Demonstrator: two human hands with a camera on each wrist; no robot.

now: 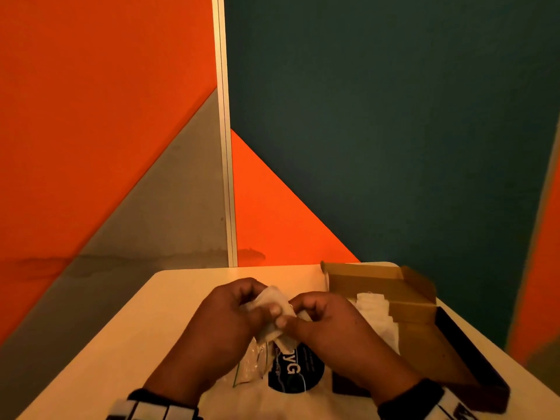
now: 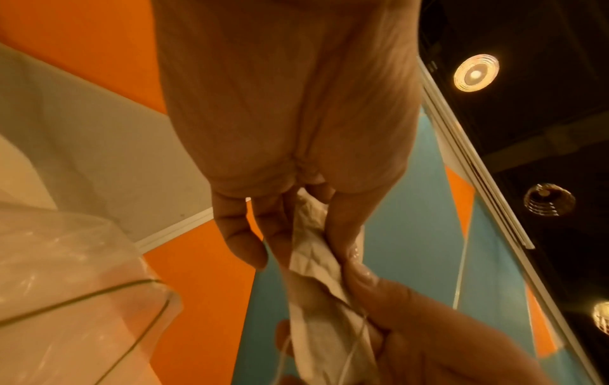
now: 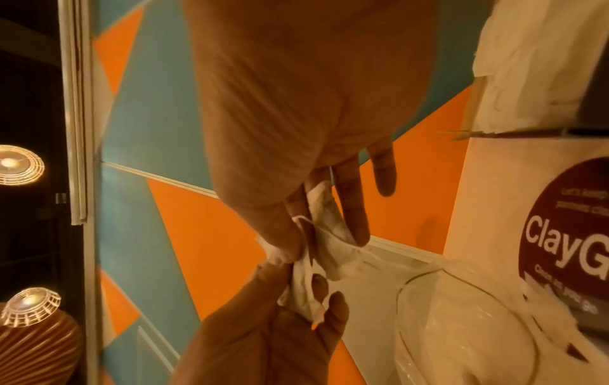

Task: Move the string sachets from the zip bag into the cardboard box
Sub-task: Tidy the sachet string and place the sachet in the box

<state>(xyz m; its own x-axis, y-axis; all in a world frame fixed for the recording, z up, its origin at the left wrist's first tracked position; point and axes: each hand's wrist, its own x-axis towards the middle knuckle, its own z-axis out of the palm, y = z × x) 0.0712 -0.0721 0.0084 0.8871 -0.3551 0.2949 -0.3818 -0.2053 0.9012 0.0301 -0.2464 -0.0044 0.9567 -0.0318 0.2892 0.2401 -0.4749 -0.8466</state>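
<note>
hands: left hand [image 1: 224, 310] and right hand [image 1: 327, 316] both pinch one sachet [image 1: 274, 301]
handling: light, limp paper; grip edges, mind string

We see the desk [image 1: 169, 301] filling the lower half of the head view. The cardboard box [image 1: 409, 301] sits at its right, with sachets [image 1: 375, 310] inside. The zip bag [image 1: 251, 362] lies at lower centre, under both hands, left hand [image 1: 230, 313] and right hand [image 1: 330, 319], which meet on one sachet [image 1: 274, 301].
</note>
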